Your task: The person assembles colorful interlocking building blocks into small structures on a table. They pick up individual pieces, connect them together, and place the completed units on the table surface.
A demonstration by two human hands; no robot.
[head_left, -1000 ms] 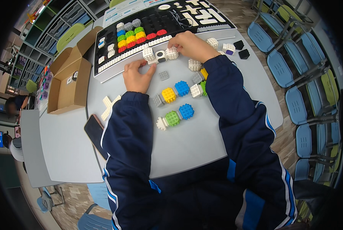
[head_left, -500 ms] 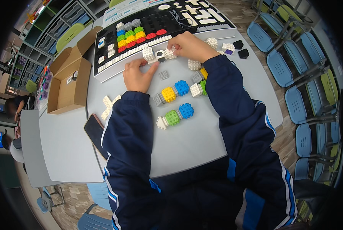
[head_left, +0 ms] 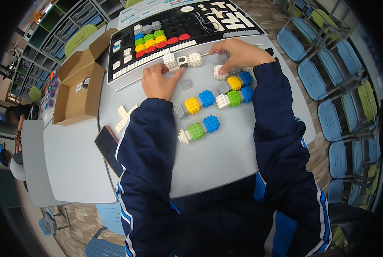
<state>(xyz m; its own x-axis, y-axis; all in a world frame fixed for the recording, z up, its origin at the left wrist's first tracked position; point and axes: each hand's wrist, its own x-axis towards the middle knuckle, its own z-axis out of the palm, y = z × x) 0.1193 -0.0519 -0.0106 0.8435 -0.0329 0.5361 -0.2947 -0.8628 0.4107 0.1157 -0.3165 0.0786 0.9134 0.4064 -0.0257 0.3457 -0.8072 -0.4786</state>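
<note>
A row of joined white studded blocks with a black-and-white piece (head_left: 183, 61) in it lies along the kit tray's front edge. The fingers and thumb of my left hand (head_left: 158, 82) are bent round its left end, a white studded block (head_left: 170, 61). My right hand (head_left: 241, 54) is over a cluster on the right, thumb and forefinger apart. Between them shows a grey studded block (head_left: 224, 56); the thumb is against a white studded block (head_left: 219, 73). Nearer lie a small grey square piece (head_left: 186, 84) and joined rows with yellow (head_left: 192, 106), green (head_left: 196, 131) and blue (head_left: 207, 98) blocks.
The black kit tray (head_left: 174, 28) of coloured blocks and white parts spans the table's far side. An open cardboard box (head_left: 86, 92), a cream cross-shaped piece (head_left: 123, 116) and a phone (head_left: 108, 147) are left. Blue chairs (head_left: 313, 81) stand right, beyond the table.
My right hand has let go of the white studded block at the row's right end and moved right, over the grey and white cluster. My left hand has stayed at the row's left end.
</note>
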